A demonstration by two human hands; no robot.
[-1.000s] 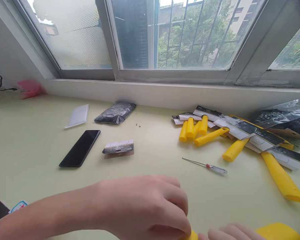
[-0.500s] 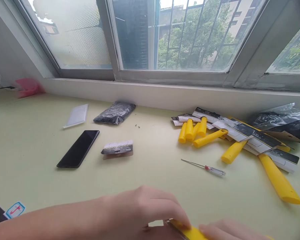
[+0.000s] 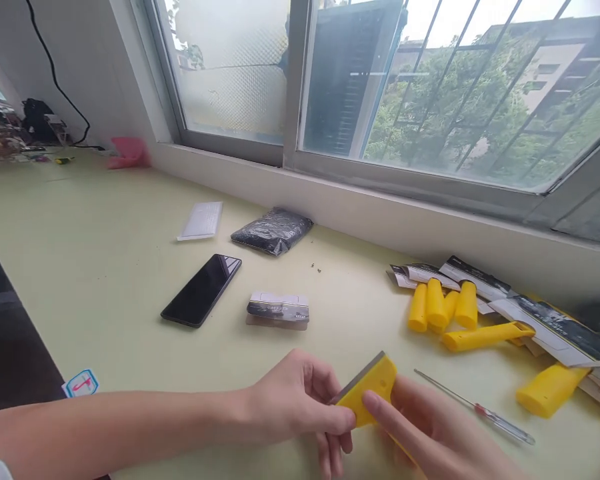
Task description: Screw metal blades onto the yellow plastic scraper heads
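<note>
Both hands hold a yellow scraper (image 3: 373, 387) with a thin metal blade along its upper edge, low in the middle of the view. My left hand (image 3: 300, 400) pinches the scraper's head from the left with thumb and fingers. My right hand (image 3: 430, 433) grips the scraper from the right and below, its thumb lying on the yellow face; the handle is hidden in that hand. A thin screwdriver (image 3: 475, 408) with a clear handle lies on the table just right of my hands.
A pale yellow-green table (image 3: 105, 267) runs under a window sill. On it lie a black phone (image 3: 202, 290), a small carded pack (image 3: 278, 310), a black bag (image 3: 273, 231), a white packet (image 3: 201, 221), and a pile of yellow-handled scrapers (image 3: 460, 313) in card sleeves at right.
The view swung left and down. My hands rose from the bottom edge and the yellow scraper, before mostly out of view, now shows fully between both hands.
</note>
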